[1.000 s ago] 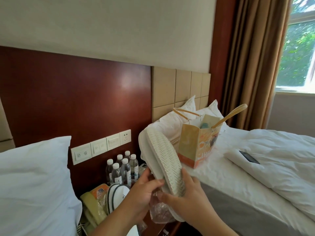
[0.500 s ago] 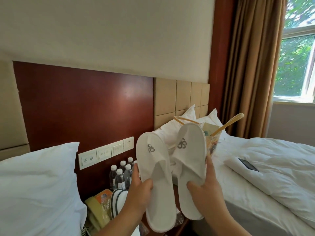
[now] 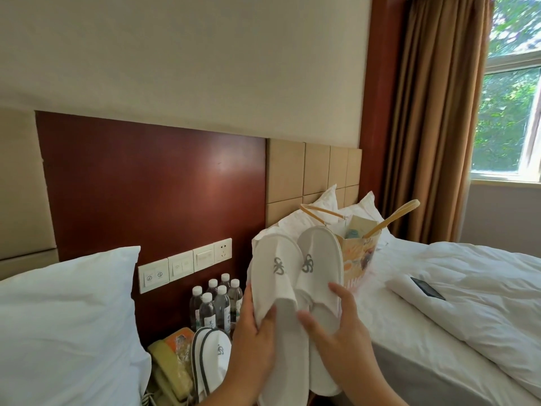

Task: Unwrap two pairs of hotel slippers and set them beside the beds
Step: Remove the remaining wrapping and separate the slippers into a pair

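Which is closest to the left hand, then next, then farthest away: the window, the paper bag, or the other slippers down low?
From the left hand, in the head view:
1. The other slippers, right beside it, low on the left.
2. The paper bag, on the bed to the right, behind the held slippers.
3. The window, far across the room, on the right.

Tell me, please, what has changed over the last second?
The slippers were flipped from soles-out to tops-out, split one per hand, then drawn together, edges overlapping. The left hand and right hand keep holding them. Paper bag, water bottles and second pair stayed put.
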`<state>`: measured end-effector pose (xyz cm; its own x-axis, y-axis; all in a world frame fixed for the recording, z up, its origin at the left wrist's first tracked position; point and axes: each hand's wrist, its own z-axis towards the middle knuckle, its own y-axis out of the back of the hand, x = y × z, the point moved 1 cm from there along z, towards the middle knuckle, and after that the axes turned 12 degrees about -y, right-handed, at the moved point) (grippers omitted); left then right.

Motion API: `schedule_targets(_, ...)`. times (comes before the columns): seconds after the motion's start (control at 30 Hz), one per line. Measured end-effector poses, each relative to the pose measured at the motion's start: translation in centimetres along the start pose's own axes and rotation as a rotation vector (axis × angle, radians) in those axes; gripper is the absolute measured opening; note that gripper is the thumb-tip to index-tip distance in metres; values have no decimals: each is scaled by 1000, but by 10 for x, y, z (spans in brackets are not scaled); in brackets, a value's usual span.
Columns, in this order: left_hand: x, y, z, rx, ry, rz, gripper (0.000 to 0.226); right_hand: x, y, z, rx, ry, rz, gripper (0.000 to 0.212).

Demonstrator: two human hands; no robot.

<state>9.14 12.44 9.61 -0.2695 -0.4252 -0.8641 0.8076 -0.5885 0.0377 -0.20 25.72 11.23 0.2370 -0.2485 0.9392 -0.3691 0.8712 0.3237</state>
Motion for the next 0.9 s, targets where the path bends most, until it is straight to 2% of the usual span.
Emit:
schedule_targets(0.07,0,-3,-3,-1,-6,25,59,0,-2,-4,-10,26,-76,102)
schedule_targets(0.13,1,-5,-5,23,-24,63,60,-1,-4,-5,-47,45,-151,113)
schedule_targets(0.17,1,-7,-6,46,-37,86,61,-2,-5,-5,-72,50,-167,109)
schedule_targets(0.3,6,-5,-4,26,-65,156,53,-12,-3,7,-136,23,-103,68)
schedule_targets(0.4,10,-4,-1,-8,-32,141,47,-14,-6,6,-112,53,-6,59)
schedule_targets(0.47,11,-5,-2,-1,-8,82,41,-12,-12,1,-82,94,21,61)
schedule_targets(0.57,12,-4,-2,-3,7,24,53,-12,-16,0,-47,120,59,64)
schedule_targets(0.67,13,3,4,-44,36,15,40,-13,-9,3,7,83,160,68)
schedule_targets(0.8,7,17,12,-92,41,8,28,-17,4,11,194,69,318,90)
schedule_targets(0.9,3,25,16,-173,62,-1,24,-23,14,18,266,10,446,107)
